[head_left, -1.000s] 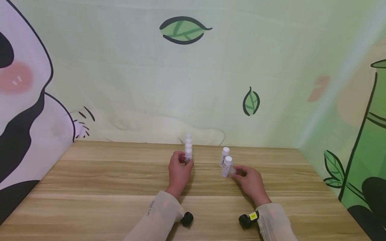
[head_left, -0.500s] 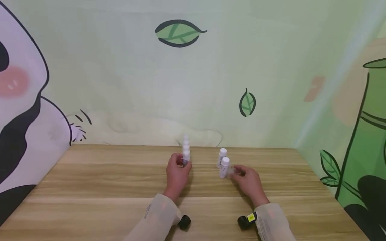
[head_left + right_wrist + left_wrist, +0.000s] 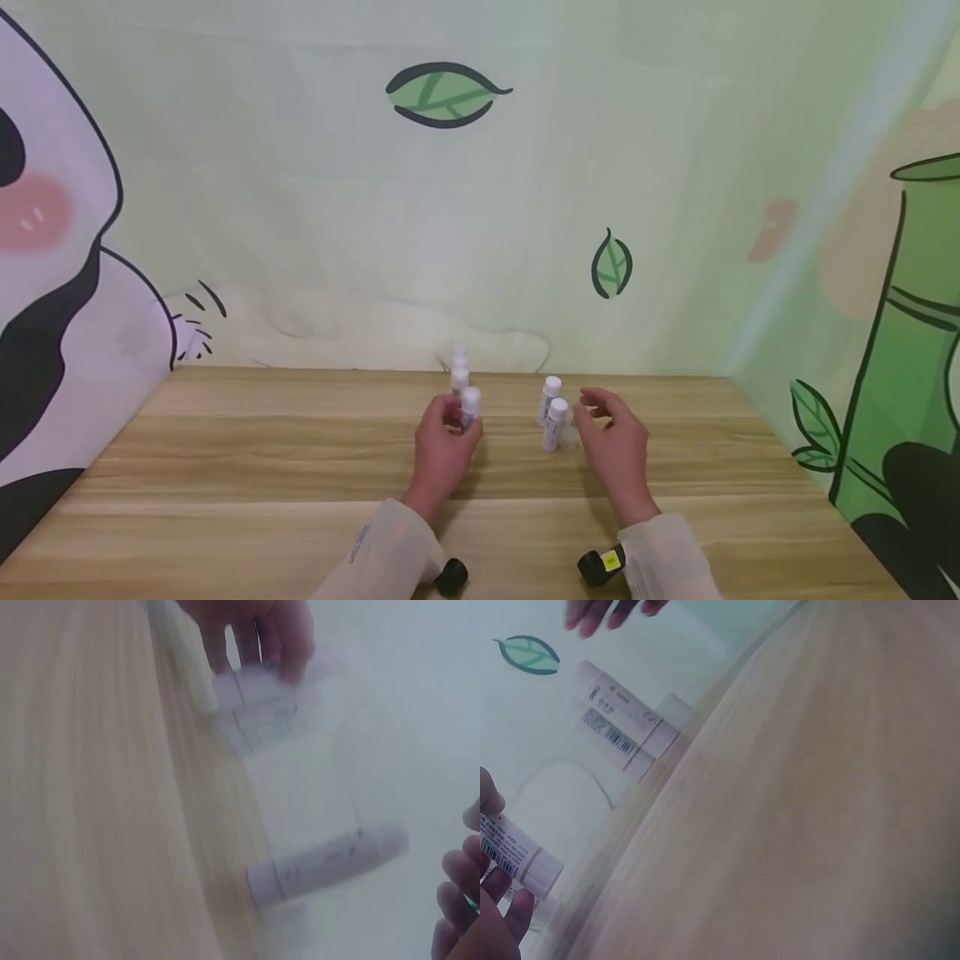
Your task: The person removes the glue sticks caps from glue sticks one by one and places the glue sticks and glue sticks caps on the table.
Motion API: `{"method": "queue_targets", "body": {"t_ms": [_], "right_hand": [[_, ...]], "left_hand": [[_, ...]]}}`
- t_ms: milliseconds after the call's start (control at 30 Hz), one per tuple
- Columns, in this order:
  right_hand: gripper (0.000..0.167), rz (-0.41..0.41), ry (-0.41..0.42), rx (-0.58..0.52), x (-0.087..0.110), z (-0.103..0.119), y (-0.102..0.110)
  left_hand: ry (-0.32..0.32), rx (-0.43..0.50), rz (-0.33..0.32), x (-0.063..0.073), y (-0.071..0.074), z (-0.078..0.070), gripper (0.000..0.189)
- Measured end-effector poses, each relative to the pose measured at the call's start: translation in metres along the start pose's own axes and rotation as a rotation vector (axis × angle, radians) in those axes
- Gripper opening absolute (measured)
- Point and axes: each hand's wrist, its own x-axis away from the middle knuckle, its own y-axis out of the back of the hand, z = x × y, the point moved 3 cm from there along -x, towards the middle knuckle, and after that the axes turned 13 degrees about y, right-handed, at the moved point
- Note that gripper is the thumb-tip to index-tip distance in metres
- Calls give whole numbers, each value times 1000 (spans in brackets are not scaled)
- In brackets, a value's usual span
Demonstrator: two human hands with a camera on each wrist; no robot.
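My left hand (image 3: 442, 450) pinches a white capped tube (image 3: 470, 401), shaped like a glue stick. In the left wrist view its barcode label (image 3: 501, 856) faces the camera. Directly behind it a row of similar white tubes (image 3: 460, 379) runs back toward the wall, partly hidden by one another. To the right, two more upright tubes stand close together, a front one (image 3: 554, 427) and a rear one (image 3: 550, 398). A small clear, colourless piece (image 3: 571, 437) sits at the front tube's right side. My right hand (image 3: 618, 450) hovers beside it, fingers loosely bent and holding nothing.
The wooden table (image 3: 300, 533) meets a printed green cloth wall (image 3: 337, 208) just behind the tubes. Black wrist cameras (image 3: 452, 577) hang below both sleeves.
My left hand has drawn the front tube of the row nearer and slightly right, apart from the others. My right hand has let go of the clear piece and risen from it.
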Motion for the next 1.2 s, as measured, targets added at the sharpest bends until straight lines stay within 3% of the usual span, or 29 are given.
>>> {"method": "queue_targets", "body": {"t_ms": [400,600,867,1200], "right_hand": [[27,147,106,-222,18,34,-23],[31,220,125,-246,28,39,-35],[32,234,123,-241,34,38,-42],[27,230,122,-266,37,34,-44]], "left_hand": [[-41,-14,117,18,-2,-4,29],[-97,-26,173,31,-6,-3,27],[-134,-46,246,49,-11,-6,28],[-148,-45,272,53,-13,-7,27]]}}
